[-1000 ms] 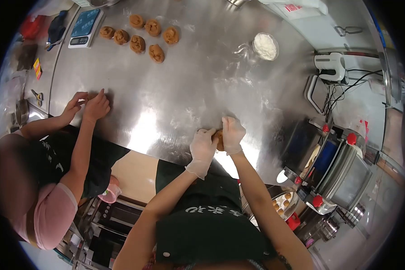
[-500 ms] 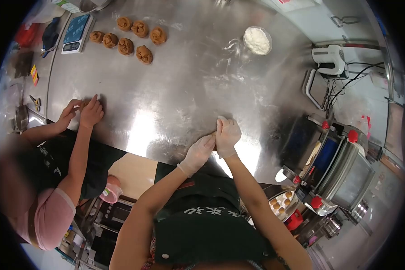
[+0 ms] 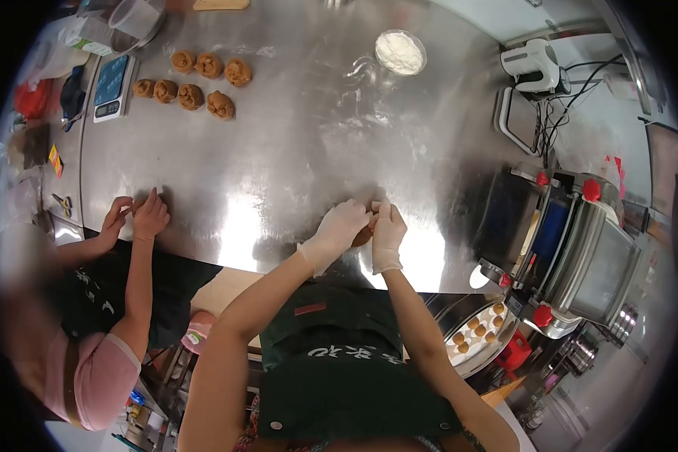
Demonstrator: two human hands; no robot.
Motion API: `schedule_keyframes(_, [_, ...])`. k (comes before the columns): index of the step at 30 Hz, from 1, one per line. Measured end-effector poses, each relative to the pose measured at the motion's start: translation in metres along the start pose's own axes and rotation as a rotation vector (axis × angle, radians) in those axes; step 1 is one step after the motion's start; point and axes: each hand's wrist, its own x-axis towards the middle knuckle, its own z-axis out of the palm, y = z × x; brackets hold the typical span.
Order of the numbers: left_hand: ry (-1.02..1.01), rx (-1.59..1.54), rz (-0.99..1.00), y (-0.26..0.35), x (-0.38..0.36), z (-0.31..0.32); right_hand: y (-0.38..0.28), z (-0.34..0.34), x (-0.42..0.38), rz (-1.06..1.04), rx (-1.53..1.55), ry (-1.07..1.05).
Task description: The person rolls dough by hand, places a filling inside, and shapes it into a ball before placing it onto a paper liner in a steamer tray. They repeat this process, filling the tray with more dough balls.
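Note:
Both my hands wear thin white gloves and meet over a small brown dough piece (image 3: 364, 236) near the front edge of the steel table (image 3: 294, 143). My left hand (image 3: 340, 224) cups the dough from the left and covers most of it. My right hand (image 3: 388, 230) presses against it from the right, fingers pointing up. Only a sliver of the dough shows between the palms.
Several shaped brown dough pieces (image 3: 192, 79) lie at the table's far left beside a blue scale (image 3: 111, 88). A flour bowl (image 3: 400, 52) stands at the back. A co-worker's hands (image 3: 137, 215) press on the table at left. A machine (image 3: 572, 256) stands right, above a tray of small balls (image 3: 478, 331).
My left hand has curled over the dough and closed up against my right hand. The whole view has shifted, so the table and the co-worker's hands sit lower in the picture.

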Motion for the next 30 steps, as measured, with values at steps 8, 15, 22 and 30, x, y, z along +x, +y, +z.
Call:
schedule_keyframes(8, [0.502, 0.094, 0.26, -0.017, -0.054, 0.052, 0.025, 0.026, -0.002, -0.915, -0.605, 0.286])
schedule_keyframes(15, [0.598, -0.172, -0.004, 0.009, -0.057, 0.047, 0.011, 0.007, -0.007, -0.698, -0.382, 0.133])
schedule_keyframes(22, [0.714, -0.333, -0.265, 0.037, -0.045, 0.081, 0.002, -0.004, -0.024, 0.252, 0.039, -0.068])
schedule_keyframes(30, [0.751, -0.466, -0.51, 0.032, -0.052, 0.069, -0.02, 0.037, 0.008, -1.027, -0.561, -0.092])
